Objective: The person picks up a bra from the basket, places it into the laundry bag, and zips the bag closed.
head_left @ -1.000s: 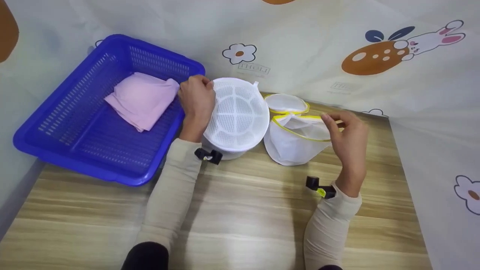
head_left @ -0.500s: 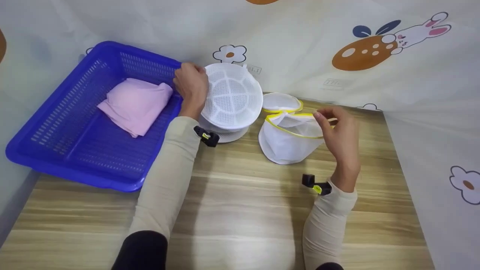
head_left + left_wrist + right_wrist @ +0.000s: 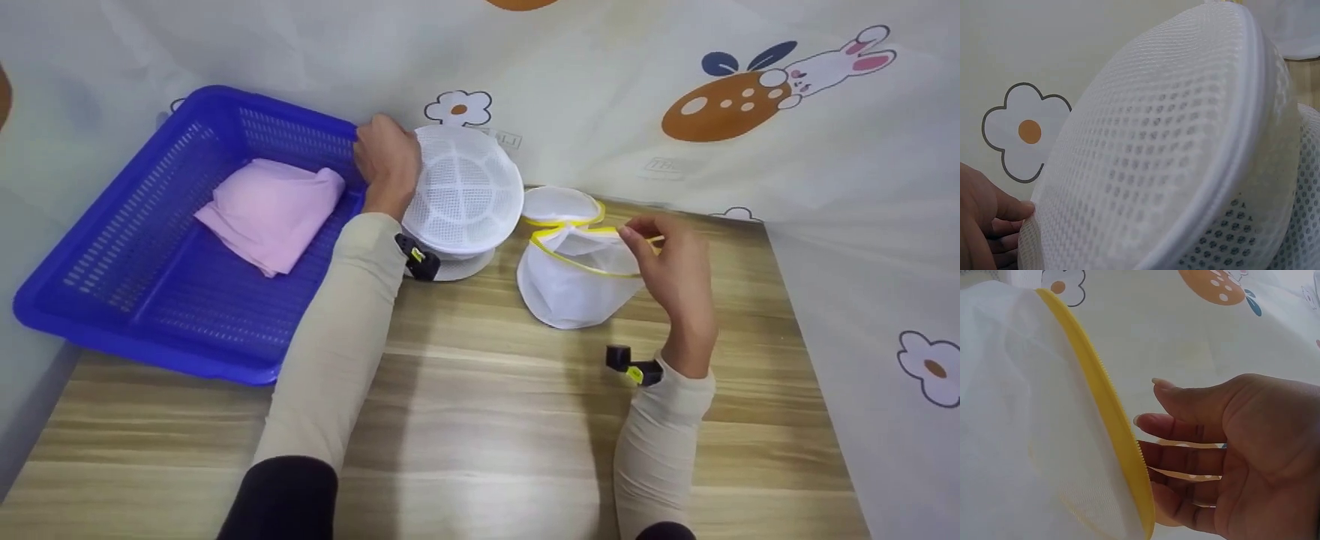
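Observation:
My left hand [image 3: 388,161] grips the left edge of a round white mesh laundry bag [image 3: 469,187], beside the basket's right rim. In the left wrist view, its thumb [image 3: 1016,209] presses the mesh and the other fingers lie behind the edge. The bag's round top leans back toward the wall. To its right stands a white laundry bag with yellow zip trim [image 3: 574,296], its lid [image 3: 561,202] folded back and its mouth open. My right hand [image 3: 675,270] is at this bag's right rim. The right wrist view shows loosely bent fingers behind the yellow zip [image 3: 1103,394], thumb apart from it.
A blue plastic basket [image 3: 202,330] stands at the left with a folded pink cloth [image 3: 274,214] inside. Behind everything hangs a patterned wall covering [image 3: 585,105]. The wood-grain tabletop [image 3: 480,420] extends in front of the bags.
My left hand and the white mesh bag have moved back toward the wall, the bag's top tilting up. The right hand has shifted slightly left along the yellow-trimmed rim. The head view has shifted slightly.

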A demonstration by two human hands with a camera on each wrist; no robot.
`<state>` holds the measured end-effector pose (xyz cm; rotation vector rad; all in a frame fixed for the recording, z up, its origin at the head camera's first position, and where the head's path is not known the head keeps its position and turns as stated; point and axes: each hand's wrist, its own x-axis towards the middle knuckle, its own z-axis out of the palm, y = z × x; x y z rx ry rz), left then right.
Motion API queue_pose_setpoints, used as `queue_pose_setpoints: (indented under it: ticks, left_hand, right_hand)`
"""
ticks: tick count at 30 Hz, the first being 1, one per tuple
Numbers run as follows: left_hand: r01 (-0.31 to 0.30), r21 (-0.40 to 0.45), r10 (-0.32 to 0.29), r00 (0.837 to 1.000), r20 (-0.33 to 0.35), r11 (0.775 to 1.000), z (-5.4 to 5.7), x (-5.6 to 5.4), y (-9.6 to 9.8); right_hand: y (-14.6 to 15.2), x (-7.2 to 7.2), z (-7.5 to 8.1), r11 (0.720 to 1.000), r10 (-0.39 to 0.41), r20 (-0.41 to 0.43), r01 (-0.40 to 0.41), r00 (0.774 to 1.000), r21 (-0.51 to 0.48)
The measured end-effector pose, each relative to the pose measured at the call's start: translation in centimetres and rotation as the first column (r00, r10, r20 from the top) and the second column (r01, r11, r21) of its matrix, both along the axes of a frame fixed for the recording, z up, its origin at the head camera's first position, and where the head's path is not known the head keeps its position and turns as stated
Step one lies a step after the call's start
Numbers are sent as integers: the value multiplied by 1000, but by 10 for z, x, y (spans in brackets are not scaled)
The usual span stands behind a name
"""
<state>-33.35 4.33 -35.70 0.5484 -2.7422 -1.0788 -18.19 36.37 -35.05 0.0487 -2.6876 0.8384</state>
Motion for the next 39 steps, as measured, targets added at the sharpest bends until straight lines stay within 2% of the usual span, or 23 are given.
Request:
queue_pose_setpoints:
  ticks: [4, 8, 12, 16, 19, 21, 27, 30, 34, 36, 39]
  left_hand:
    - [44, 20, -44, 999, -5, 999, 5, 2, -1]
    - [64, 31, -64, 998, -12, 997, 11, 5, -9]
    - [72, 33, -70, 995, -66, 997, 14, 10, -26]
    - [61, 26, -59, 994, -90, 998, 18, 13, -50]
    - [64, 11, -64, 996, -57, 998, 24, 15, -70]
    - [75, -11, -75, 996, -38, 997, 29, 16, -84]
    - [85, -45, -83, 995, 51, 995, 37, 20, -128]
    - [98, -53, -94, 992, 84, 994, 35, 23, -152]
    - [120, -45, -113, 986, 124, 992, 28, 30, -179]
    - [92, -25, -88, 985, 147, 995, 23, 35, -189]
    - [8, 25, -13, 983, 182, 1000, 13, 44, -199]
  right_hand:
    - [-2, -2, -6, 998, 49, -2, -49, 999, 48]
    - [-4, -5, -7, 990, 104, 50, -108, 993, 87]
    - [6, -10, 0, 981, 123, 105, -137, 987, 139]
    - [22, -14, 7, 970, 121, 119, -143, 985, 194]
    - [30, -16, 11, 965, 112, 145, -142, 983, 218]
    - [34, -16, 14, 966, 96, 193, -138, 977, 219]
    - [40, -18, 24, 966, 45, 360, -133, 932, 221]
    - [40, -25, 24, 962, 35, 416, -143, 909, 232]
    - [37, -36, 20, 953, 17, 478, -158, 878, 257]
    - [35, -41, 18, 949, 10, 491, -164, 871, 270]
    - [32, -48, 15, 942, 17, 486, -177, 874, 285]
